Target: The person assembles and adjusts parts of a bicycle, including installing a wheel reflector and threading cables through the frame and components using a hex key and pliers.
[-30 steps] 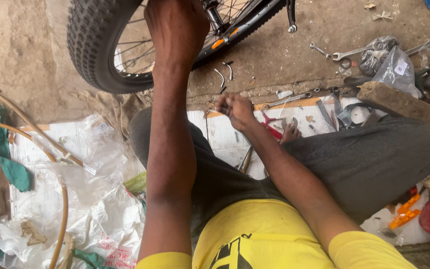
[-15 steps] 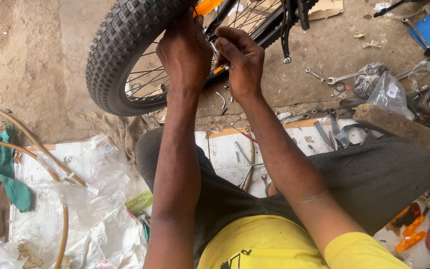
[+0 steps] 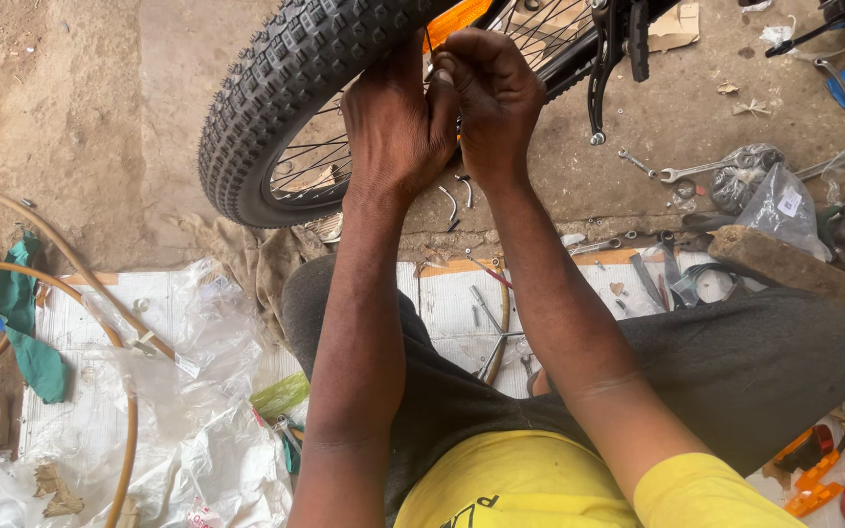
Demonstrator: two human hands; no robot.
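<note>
A bicycle wheel with a knobby black tyre point(image 3: 286, 88) stands upright in front of me, spokes showing inside the rim. An orange reflector point(image 3: 457, 22) sits among the spokes. My left hand point(image 3: 398, 122) is pressed against the rim and spokes just below the tyre. My right hand point(image 3: 489, 98) is right beside it, fingers pinched together at the spokes near the reflector. What the fingers pinch is too small to make out. The black bicycle frame point(image 3: 608, 44) runs off to the upper right.
Spanners point(image 3: 701, 168) and small metal parts lie on the dirt floor to the right, with clear plastic bags point(image 3: 770, 196) and a wooden block point(image 3: 794, 269). White sheeting point(image 3: 149, 391), tan hose point(image 3: 70, 264) and a green rag point(image 3: 22, 313) lie left. Loose tools point(image 3: 486, 323) rest between my knees.
My right hand rose from the tools on the floor to the wheel and joined the left hand at the spokes. The view has moved closer to the wheel.
</note>
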